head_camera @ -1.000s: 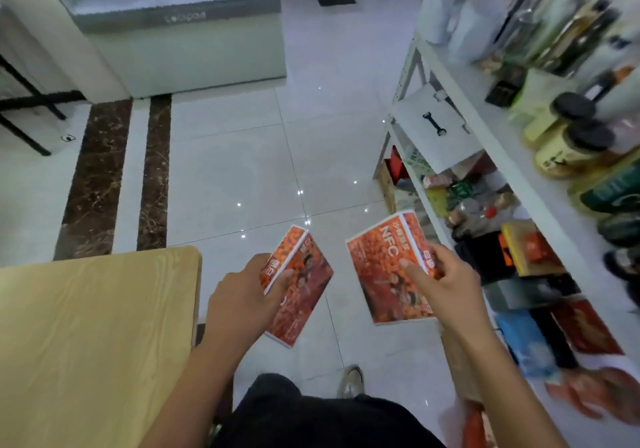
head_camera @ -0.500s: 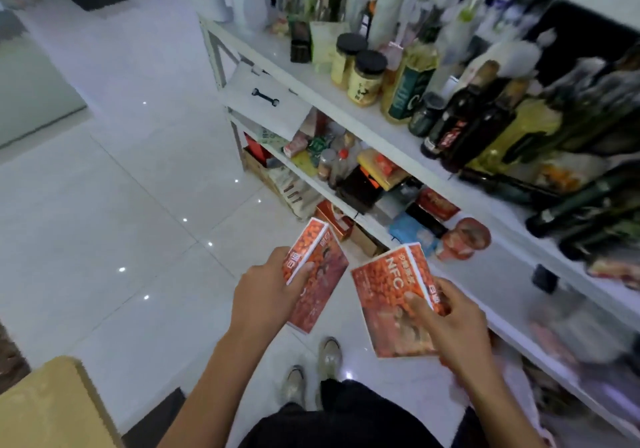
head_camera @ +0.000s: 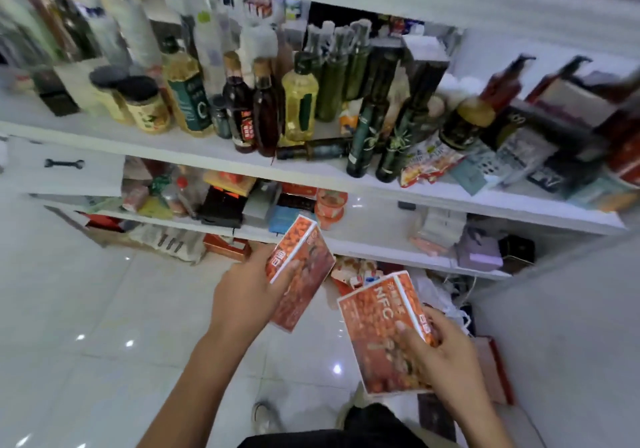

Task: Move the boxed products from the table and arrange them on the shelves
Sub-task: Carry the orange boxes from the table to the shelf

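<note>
Head view. The person now faces the shelves (head_camera: 346,184) almost square on. A second ago they ran along the right margin, and the worktop filled the lower left corner. The worktop has since passed out of view, and only pale tiled floor (head_camera: 104,309) lies beneath the arms.

The left hand (head_camera: 247,288) holds the left box (head_camera: 301,274), an orange carton. Its grip is closed, with the thumb across the white-edged side panel and the fingers behind. This carton has risen in the frame. Its top corner now overlaps the front edge of the middle shelf (head_camera: 377,219), though whether it touches the edge cannot be told.

The right hand (head_camera: 440,350) holds the right box (head_camera: 377,336), marked NFC, lower and nearer the body. Its thumb lies on the printed face and its fingers wrap the right side. Neither grip has altered since the earlier pictures, and each hand carries one carton.

The upper shelf (head_camera: 156,142) is crowded with bottles (head_camera: 299,101) and jars (head_camera: 145,104). The middle shelf shows a bare white stretch to the right of the red tubs (head_camera: 330,201).

The carry from the worktop appears nearly complete and placing has not begun. The bare stretch seems the likeliest spot, with the left box leading.
</note>
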